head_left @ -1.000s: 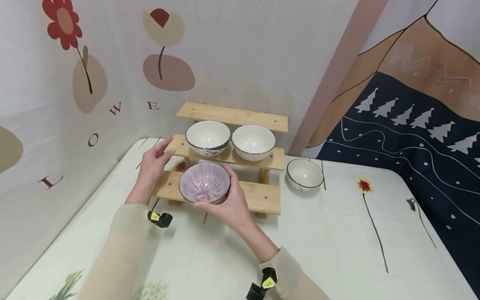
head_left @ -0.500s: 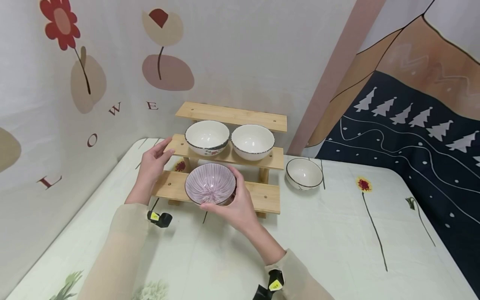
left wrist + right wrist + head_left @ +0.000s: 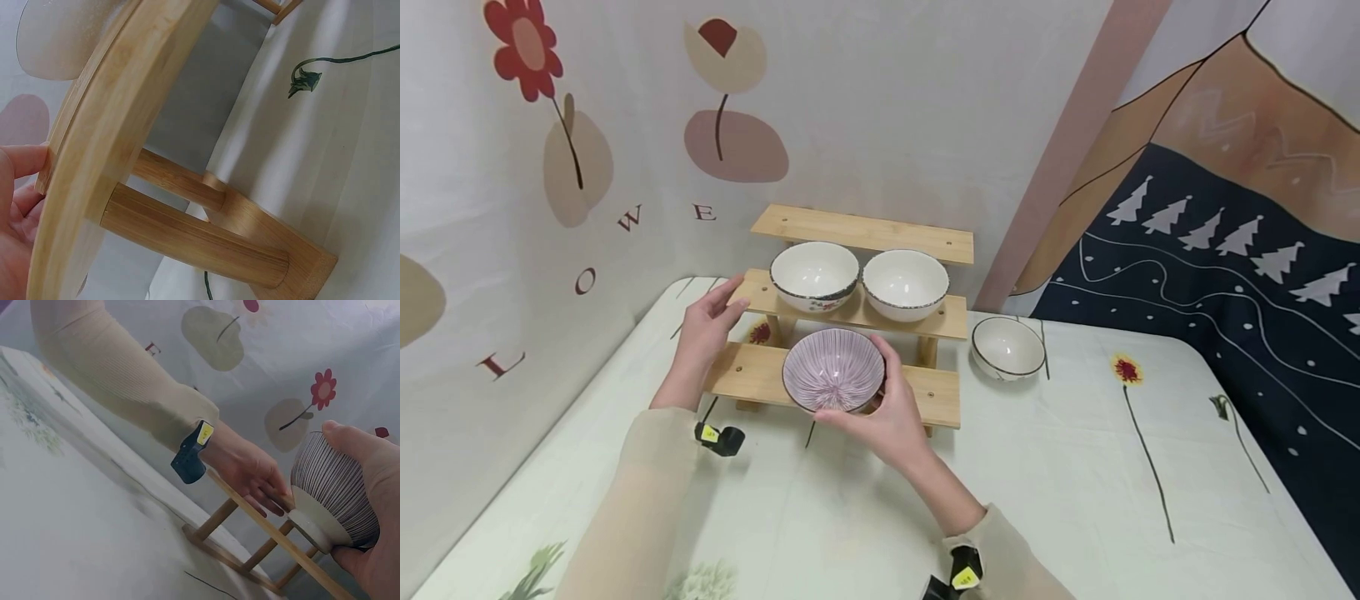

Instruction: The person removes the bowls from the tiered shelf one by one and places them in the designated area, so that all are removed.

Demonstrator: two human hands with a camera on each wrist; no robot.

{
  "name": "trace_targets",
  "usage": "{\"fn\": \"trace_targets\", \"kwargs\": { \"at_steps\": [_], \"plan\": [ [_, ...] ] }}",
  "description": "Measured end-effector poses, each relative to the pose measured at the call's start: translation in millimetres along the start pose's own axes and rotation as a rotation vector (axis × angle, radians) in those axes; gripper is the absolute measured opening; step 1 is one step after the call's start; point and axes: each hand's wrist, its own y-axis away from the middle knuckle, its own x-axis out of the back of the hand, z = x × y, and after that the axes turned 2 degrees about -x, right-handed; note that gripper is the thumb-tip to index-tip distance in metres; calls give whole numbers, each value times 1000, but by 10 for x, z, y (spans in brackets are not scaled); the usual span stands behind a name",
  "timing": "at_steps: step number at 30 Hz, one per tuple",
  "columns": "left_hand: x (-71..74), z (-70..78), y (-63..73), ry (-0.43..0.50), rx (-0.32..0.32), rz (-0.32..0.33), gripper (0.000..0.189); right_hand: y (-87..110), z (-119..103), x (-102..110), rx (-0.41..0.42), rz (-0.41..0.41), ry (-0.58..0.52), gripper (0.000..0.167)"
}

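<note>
My right hand (image 3: 887, 417) grips a small bowl (image 3: 833, 369) with purple radiating stripes inside. The right wrist view shows dark stripes on its outer wall (image 3: 334, 484) and a pale foot, the thumb and a finger on either side. The bowl is over the lowest step of a three-step bamboo rack (image 3: 745, 371); whether its foot touches the board I cannot tell. My left hand (image 3: 703, 329) holds the left end of the rack's middle step, its fingers (image 3: 28, 161) against the board's edge in the left wrist view. Two white bowls, one left (image 3: 815, 275) and one right (image 3: 906, 285), stand on that step.
A smaller white bowl (image 3: 1008, 348) with a dark rim sits on the cloth right of the rack. The top step (image 3: 865, 229) runs close to the wall hanging behind. Flowers are printed on the pale tablecloth (image 3: 1075, 467).
My right hand has carried the striped bowl a short way to the right along the lowest step. My left hand stays on the rack, and the white bowls have not moved.
</note>
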Motion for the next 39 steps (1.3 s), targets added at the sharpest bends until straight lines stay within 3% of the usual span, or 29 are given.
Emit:
{"fn": "trace_targets", "kwargs": {
  "at_steps": [39],
  "plan": [
    [0,-29,-7,28,-1,-4,56,118,69,279,64,5,-21,107]
  ]
}}
